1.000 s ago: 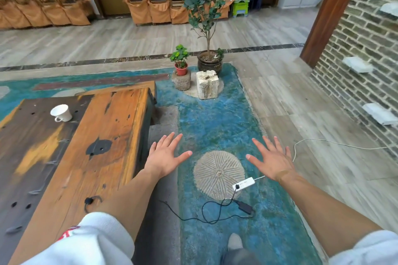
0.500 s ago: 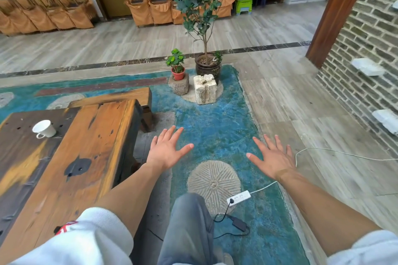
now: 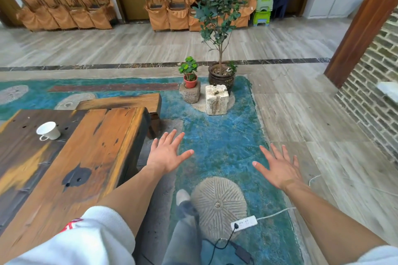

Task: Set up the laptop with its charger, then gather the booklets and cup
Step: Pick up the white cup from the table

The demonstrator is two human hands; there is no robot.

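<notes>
The cup (image 3: 48,131) lies on the table (image 3: 90,157), left of the left hand (image 3: 165,153). The power strip (image 3: 244,223) sits on the floor below, between both hands, with the charger brick (image 3: 243,254) nearer still.

left hand (image 3: 164,155) and right hand (image 3: 277,166) spread, empty, over floor | cup (image 3: 48,131) on its side on table (image 3: 90,157) | charger (image 3: 243,251) plugged into power strip (image 3: 244,223)

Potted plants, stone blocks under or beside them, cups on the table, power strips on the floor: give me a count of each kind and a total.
Potted plants: 2, the small plant in the red pot and the tall tree in the dark pot
Stone blocks: 2, the grey one and the pale one
Cups: 1, the white cup lying on its side
Power strips: 1, the white power strip
Total: 6
</notes>
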